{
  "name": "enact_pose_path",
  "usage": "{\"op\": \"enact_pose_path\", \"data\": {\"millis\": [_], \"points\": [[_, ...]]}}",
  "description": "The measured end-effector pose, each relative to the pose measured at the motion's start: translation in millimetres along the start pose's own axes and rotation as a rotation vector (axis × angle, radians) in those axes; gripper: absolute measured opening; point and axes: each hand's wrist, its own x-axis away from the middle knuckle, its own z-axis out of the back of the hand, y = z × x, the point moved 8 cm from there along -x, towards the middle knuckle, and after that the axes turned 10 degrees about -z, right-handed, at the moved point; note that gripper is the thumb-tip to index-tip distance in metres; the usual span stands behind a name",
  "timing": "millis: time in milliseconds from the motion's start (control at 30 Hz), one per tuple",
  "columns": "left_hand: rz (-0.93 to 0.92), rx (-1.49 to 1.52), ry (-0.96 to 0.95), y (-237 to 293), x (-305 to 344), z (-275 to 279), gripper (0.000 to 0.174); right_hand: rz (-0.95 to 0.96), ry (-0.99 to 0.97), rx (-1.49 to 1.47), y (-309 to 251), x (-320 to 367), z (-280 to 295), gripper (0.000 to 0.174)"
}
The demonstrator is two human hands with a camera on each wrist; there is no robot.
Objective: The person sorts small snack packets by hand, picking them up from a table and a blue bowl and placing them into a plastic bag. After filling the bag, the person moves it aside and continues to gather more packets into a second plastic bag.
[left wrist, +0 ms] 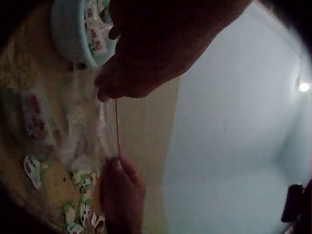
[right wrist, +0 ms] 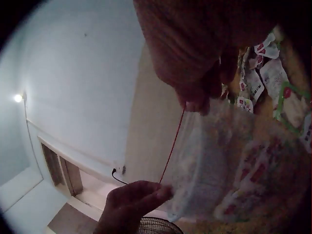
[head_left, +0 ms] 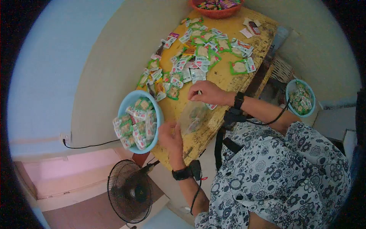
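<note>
A clear plastic bag point(head_left: 193, 116) with small packets inside is stretched between both hands over the yellow table. My left hand point(head_left: 171, 140) pinches one end of its top edge, close to the blue basin point(head_left: 159, 120). At the other end, my right hand point(head_left: 210, 94) pinches the same edge with thumb and fingers. A thin red line point(left wrist: 118, 129) runs taut along that edge from hand to hand, seen also in the right wrist view. Packets show through the film point(right wrist: 251, 168). Loose green-and-white packets point(head_left: 202, 51) lie beyond the right hand.
The blue basin is full of wrapped packets point(head_left: 142, 131). A red basin point(head_left: 218, 14) stands at the table's far end, near a dark phone-like object point(head_left: 253, 28). Another blue basin point(head_left: 312, 100) is at the right. A fan point(head_left: 131, 191) stands below the table's near left corner.
</note>
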Motion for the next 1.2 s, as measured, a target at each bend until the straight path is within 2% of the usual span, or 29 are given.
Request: {"op": "enact_pose_path", "data": {"millis": [33, 133, 300, 433, 500, 633, 667, 833, 933, 1033, 1100, 1200], "points": [[0.049, 0.0, -0.007, -6.7, 6.7, 5.7, 0.019, 0.005, -0.003, 0.0, -2.3, 0.5, 1.0, 0.01], [0.012, -0.131, -0.017, -12.5, 18.9, 16.5, 0.019, 0.021, -0.01, -0.003, -4.8, 1.7, 1.0, 0.012], [0.138, 0.106, 0.097, -33.9, 34.6, 13.7, 0.014, 0.009, -0.101, -0.118, 3.4, -4.7, -6.6, 0.011], [0.334, 0.398, 0.1, -52.3, 48.8, 2.5, 0.013, -0.002, -0.146, 0.038, 0.5, -5.3, -0.9, 0.013], [0.324, 0.433, 0.097, -39.6, 48.8, 7.4, 0.013, 0.048, -0.163, 0.151, -8.7, -4.0, 3.7, 0.013], [0.263, 0.399, 0.124, -32.3, 54.0, 13.1, 0.013, 0.055, -0.111, 0.151, -7.4, 1.8, 4.0, 0.012], [0.283, 0.402, 0.116, -34.5, 57.0, 8.7, 0.013, 0.038, -0.107, 0.147, 7.9, 2.6, -2.1, 0.011], [0.317, 0.526, 0.139, -30.8, 58.6, 0.1, 0.015, 0.037, -0.084, 0.154, 1.3, 7.0, -0.6, 0.011], [0.243, 0.568, 0.164, -35.9, 57.7, -6.8, 0.026, 0.057, -0.107, 0.147, 1.0, 3.9, 0.9, 0.011], [0.334, 0.639, 0.094, -33.3, 58.0, -24.7, 0.041, 0.027, -0.124, 0.103, 6.0, 1.9, -2.8, 0.012], [0.396, 0.686, -0.025, -60.2, 70.7, -66.8, 0.044, -0.042, -0.15, 0.063, 12.4, -0.1, -2.2, 0.013], [0.414, 0.764, -0.05, -59.0, 69.4, -86.2, 0.049, -0.107, -0.216, -0.12, 21.5, -3.4, -5.3, 0.019]]}}
